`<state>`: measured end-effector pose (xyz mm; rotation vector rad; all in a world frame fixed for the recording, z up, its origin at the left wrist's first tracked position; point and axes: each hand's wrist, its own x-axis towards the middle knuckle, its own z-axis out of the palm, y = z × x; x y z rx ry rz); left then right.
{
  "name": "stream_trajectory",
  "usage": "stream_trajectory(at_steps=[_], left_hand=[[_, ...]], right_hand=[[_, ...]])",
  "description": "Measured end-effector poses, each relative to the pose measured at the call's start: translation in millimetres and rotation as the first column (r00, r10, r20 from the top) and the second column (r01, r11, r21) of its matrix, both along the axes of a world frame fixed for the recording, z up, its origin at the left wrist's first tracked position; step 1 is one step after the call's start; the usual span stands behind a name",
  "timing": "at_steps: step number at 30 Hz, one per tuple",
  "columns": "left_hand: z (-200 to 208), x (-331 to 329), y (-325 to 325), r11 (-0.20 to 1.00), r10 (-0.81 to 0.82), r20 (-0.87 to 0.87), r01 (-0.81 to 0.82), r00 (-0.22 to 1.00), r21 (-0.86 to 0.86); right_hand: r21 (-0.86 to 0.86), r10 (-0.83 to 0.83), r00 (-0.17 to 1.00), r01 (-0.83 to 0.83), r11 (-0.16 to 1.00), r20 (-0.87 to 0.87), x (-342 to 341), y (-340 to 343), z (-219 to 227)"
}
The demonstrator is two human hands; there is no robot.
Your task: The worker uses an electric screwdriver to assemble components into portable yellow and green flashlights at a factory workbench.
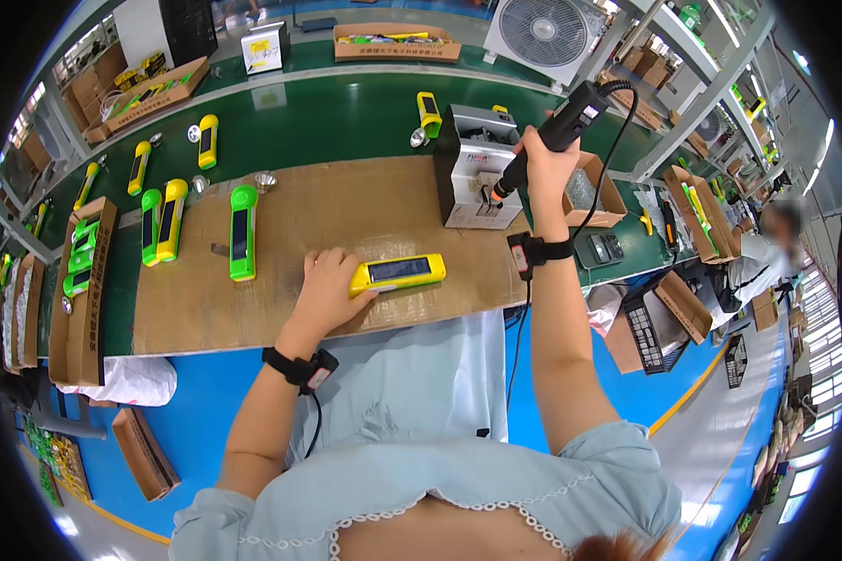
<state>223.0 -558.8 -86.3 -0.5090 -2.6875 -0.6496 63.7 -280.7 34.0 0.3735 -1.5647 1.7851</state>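
My left hand point(326, 288) grips one end of a yellow solar flashlight point(404, 271), which lies on a cardboard sheet point(346, 210) with its dark panel facing up. A black electric screwdriver point(571, 119) is in my right hand point(549, 170), fingers wrapped round its body and its tip slanting down to the left. That tip is at the front of a black and silver screw feeder point(463, 140); whether it touches a screw is too small to tell. Left of my left hand, a green flashlight point(242, 234) lies on the cardboard beside a loose silver reflector point(266, 181).
More yellow and green flashlights point(166, 222) lie at the left. A long carton point(84, 290) of green parts stands by the left edge. Right of the feeder are an open box point(593, 192) with clear bags and a dark device point(599, 250). The screwdriver's cable hangs past my right wrist.
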Motion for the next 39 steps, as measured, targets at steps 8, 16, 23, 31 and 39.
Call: stream_trajectory(at_steps=[8,16,23,31,39], left_hand=[[-12,-13,44,0.991,0.075,-0.091,-0.064,0.993,0.115],[-18,-22,54,0.988,0.124,-0.117,-0.111,0.985,0.110],[-16,-17,55,0.986,0.132,-0.090,-0.121,0.987,0.116],[-17,-17,56,0.983,0.142,-0.124,-0.126,0.982,0.132],[-16,-19,55,0.981,0.136,-0.103,-0.119,0.985,0.152]], right_hand=[[-0.196,0.438,0.887,-0.408,0.892,0.148,64,-24,-15],[-0.133,0.375,0.924,-0.363,0.922,0.076,124,-81,-28],[-0.168,0.366,0.930,-0.358,0.919,0.022,122,-92,-31],[-0.141,0.325,0.944,-0.315,0.938,0.050,116,-92,-38],[-0.194,0.383,0.923,-0.370,0.908,0.030,119,-96,-37]])
